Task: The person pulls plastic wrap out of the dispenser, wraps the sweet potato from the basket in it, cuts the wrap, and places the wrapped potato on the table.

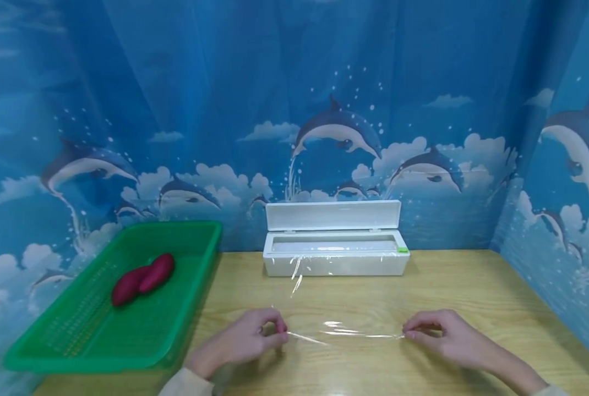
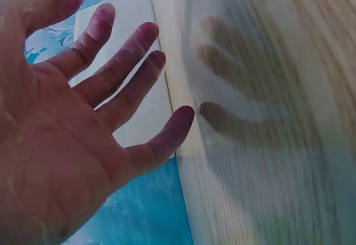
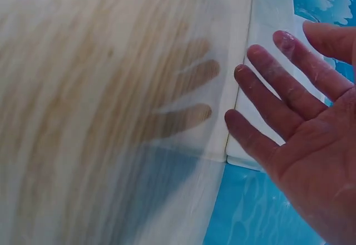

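A sheet of clear plastic wrap point(image 1: 349, 333) stretches between the two hands low over the table, its front edge gathered into shiny lines. In the head view my left hand point(image 1: 247, 335) pinches one end of that edge between thumb and fingertips. Opposite it, my right hand point(image 1: 448, 335) pinches the other end. The sheet runs back toward an open white wrap dispenser point(image 1: 336, 267), lid raised. Close up in the left wrist view, the left palm point(image 2: 72, 117) shows with fingers apart; the right palm point(image 3: 311, 139) looks similar in the right wrist view.
On the left stands a green plastic basket point(image 1: 111, 341) holding two dark red sweet potatoes point(image 1: 143, 279), one overlapping the other. A light wooden table point(image 1: 473, 286) lies under everything. Behind it and along the right side hangs a blue dolphin-print curtain point(image 1: 225, 110).
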{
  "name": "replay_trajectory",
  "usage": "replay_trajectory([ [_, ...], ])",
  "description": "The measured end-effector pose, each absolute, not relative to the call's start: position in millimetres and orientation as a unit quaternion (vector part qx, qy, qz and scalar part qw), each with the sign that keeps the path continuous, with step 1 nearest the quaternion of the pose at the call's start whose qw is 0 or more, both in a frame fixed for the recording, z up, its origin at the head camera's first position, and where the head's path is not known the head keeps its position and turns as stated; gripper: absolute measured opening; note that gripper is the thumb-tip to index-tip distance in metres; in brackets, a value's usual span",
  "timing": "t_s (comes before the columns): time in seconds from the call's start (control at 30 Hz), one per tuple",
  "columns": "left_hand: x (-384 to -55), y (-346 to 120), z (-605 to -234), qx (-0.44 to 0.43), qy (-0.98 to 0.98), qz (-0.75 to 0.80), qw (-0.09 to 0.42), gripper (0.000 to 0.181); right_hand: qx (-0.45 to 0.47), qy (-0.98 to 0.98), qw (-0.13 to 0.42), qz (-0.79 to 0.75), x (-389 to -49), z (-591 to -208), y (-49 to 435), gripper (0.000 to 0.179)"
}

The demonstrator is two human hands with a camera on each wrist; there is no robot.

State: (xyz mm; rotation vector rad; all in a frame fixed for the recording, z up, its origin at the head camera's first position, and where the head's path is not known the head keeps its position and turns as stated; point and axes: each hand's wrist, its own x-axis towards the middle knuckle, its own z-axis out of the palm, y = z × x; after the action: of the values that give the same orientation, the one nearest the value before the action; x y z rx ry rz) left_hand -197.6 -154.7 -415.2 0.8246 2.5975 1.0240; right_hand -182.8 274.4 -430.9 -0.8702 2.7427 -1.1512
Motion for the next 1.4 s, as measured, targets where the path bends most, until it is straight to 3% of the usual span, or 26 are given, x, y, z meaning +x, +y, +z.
replay_trajectory([
  [0.17, -204, -153, -415, 0.279, 0.896, 0.328, 0.109, 0.028, -0.275, 0.9, 0.024, -0.337, -183, -429, 271, 0.016],
  [0.4, -206, -153, -411, 0.274, 0.91, 0.299, 0.085, 0.014, -0.252, 0.911, 0.0, -0.327, -182, -426, 270, 0.017],
  [0.73, -194, -142, -371, 0.336, 0.919, 0.204, 0.03, 0.011, -0.269, 0.92, -0.149, -0.242, -189, -430, 272, 0.021],
  [0.87, -185, -137, -345, 0.353, 0.923, 0.15, 0.026, 0.011, -0.291, 0.922, -0.174, -0.19, -194, -434, 273, 0.027],
  [1.07, -183, -138, -317, 0.404, 0.91, 0.083, -0.041, 0.016, -0.29, 0.929, -0.157, -0.168, -201, -434, 273, 0.032],
  [1.4, -194, -157, -302, 0.461, 0.867, 0.008, -0.189, 0.037, -0.277, 0.942, -0.081, -0.172, -204, -434, 272, 0.049],
])
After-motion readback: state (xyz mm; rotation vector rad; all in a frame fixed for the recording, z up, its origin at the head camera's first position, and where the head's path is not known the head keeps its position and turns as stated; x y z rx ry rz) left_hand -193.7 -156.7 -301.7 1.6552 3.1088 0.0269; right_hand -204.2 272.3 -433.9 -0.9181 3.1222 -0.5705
